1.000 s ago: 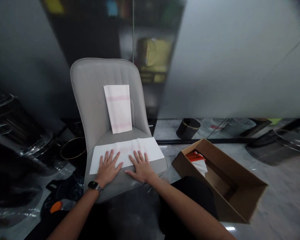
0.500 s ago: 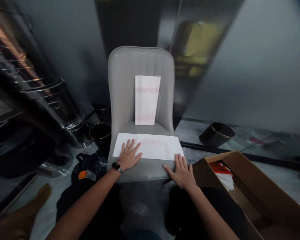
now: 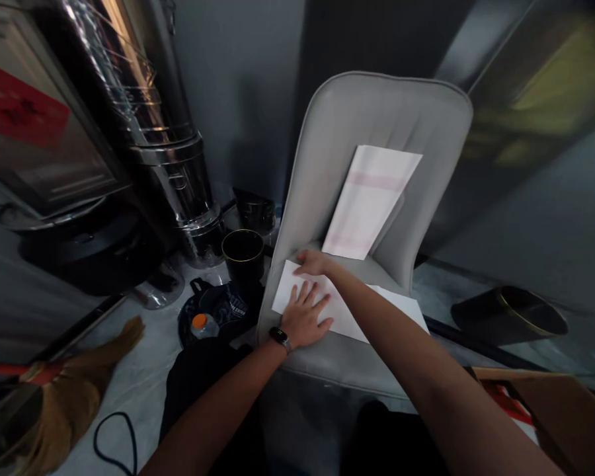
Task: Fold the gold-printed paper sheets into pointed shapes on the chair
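Observation:
A long white folded paper (image 3: 350, 322) with faint pink marks lies flat across the seat of a grey chair (image 3: 347, 367). My left hand (image 3: 305, 320) presses on its left part, palm down with fingers spread, a dark band on the wrist. Just beyond it, my right hand (image 3: 313, 263) reaches across to the paper's far left edge, thumb and fingers apart, touching there. The right forearm hides part of the sheet. Against the backrest leans a second folded white paper (image 3: 371, 198) with pink bands, upright and tilted.
Left of the chair are a black bin (image 3: 244, 261), a dark bag (image 3: 233, 301), an orange-capped bottle (image 3: 203, 325) and a straw broom (image 3: 79, 390). A second black bin (image 3: 486, 317) and a cardboard box (image 3: 550, 410) are to the right. Shiny metal containers (image 3: 178, 178) stand behind.
My right hand has left the paper's right end and crossed over to its far left edge. The left hand stays flat on the paper. The view has turned left and tilted.

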Motion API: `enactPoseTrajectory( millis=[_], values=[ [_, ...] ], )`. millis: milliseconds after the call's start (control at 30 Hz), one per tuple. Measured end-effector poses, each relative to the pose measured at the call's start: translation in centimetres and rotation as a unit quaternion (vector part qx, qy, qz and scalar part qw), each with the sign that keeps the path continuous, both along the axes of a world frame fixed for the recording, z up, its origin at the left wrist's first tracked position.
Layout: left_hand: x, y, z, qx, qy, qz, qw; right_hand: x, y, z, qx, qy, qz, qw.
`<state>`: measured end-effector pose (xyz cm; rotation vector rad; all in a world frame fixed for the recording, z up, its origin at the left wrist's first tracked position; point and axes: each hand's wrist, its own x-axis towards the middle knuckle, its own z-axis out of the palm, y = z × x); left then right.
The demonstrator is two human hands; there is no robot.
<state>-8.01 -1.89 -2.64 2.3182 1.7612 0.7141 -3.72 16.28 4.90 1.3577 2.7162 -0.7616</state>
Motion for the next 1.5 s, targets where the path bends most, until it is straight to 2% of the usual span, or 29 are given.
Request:
enactPoseTrajectory(
  millis=[67,100,133,200,233,267,367,500,567,600,667,700,767,867,1033,1200,1367,1433,1500],
  values=[
    [-0.4,0.0,0.2,-0.013,-0.094,-0.005,0.995,-0.4,0.9,-1.4,-0.009,-0.002,0.013,1.0],
    [-0.7,0.1,0.2,-0.021,-0.179,0.001,0.984,-0.2,1.1,-1.9,-0.013,0.0,0.018,1.0],
    [-1.2,0.2,0.3,-0.028,-0.279,0.016,0.96,0.1,1.2,-2.3,-0.016,0.005,0.021,1.0],
    [-2.2,0.6,0.3,-0.035,-0.46,0.063,0.885,0.7,1.2,-2.8,-0.011,0.024,0.019,0.999],
    [-2.7,0.8,0.4,-0.035,-0.518,0.085,0.85,1.0,1.0,-3.0,-0.005,0.038,0.015,0.999],
    [-3.1,1.1,0.4,-0.035,-0.552,0.101,0.827,1.2,0.8,-3.1,0.004,0.053,0.011,0.999],
    [-3.9,2.1,1.0,-0.038,-0.586,0.11,0.802,1.7,-0.2,-3.1,0.029,0.095,0.004,0.995],
    [-5.7,3.0,3.3,-0.025,-0.621,0.121,0.774,2.6,-1.9,-2.8,0.06,0.145,0.013,0.988],
    [-7.4,2.4,4.7,-0.007,-0.598,0.133,0.79,3.4,-2.9,-2.6,0.077,0.171,0.022,0.982],
    [-8.3,1.9,5.2,0.004,-0.562,0.139,0.815,3.9,-3.5,-2.6,0.084,0.183,0.028,0.979],
    [-9.8,0.2,5.8,0.018,-0.4,0.135,0.906,5.0,-4.7,-3.0,0.093,0.202,0.036,0.974],
    [-10.4,-0.8,5.7,0.004,-0.317,0.121,0.941,5.5,-5.4,-3.3,0.094,0.21,0.039,0.972],
    [-10.8,-2.6,5.2,-0.05,-0.186,0.094,0.977,6.5,-6.6,-4.3,0.104,0.223,0.05,0.968],
    [-10.2,-4.3,4.1,-0.114,-0.101,0.078,0.985,7.6,-8.0,-6.1,0.166,0.229,0.073,0.956],
    [-9.3,-4.5,3.4,-0.136,-0.084,0.086,0.983,8.7,-9.0,-8.2,0.262,0.234,0.125,0.928],
    [-9.6,-5.1,3.4,-0.099,-0.039,0.042,0.993,9.5,-9.2,-9.0,0.287,0.269,0.202,0.897],
    [-10.1,-5.8,2.8,-0.077,-0.044,0.021,0.996,10.2,-9.8,-9.3,0.271,0.275,0.241,0.89],
    [-10.2,-5.8,2.7,-0.072,-0.062,0.029,0.995,10.5,-10.3,-9.1,0.287,0.277,0.246,0.883],
    [-10.0,-5.6,2.9,-0.055,-0.052,0.032,0.997,10.6,-10.7,-8.9,0.307,0.287,0.222,0.88]
  ],
)
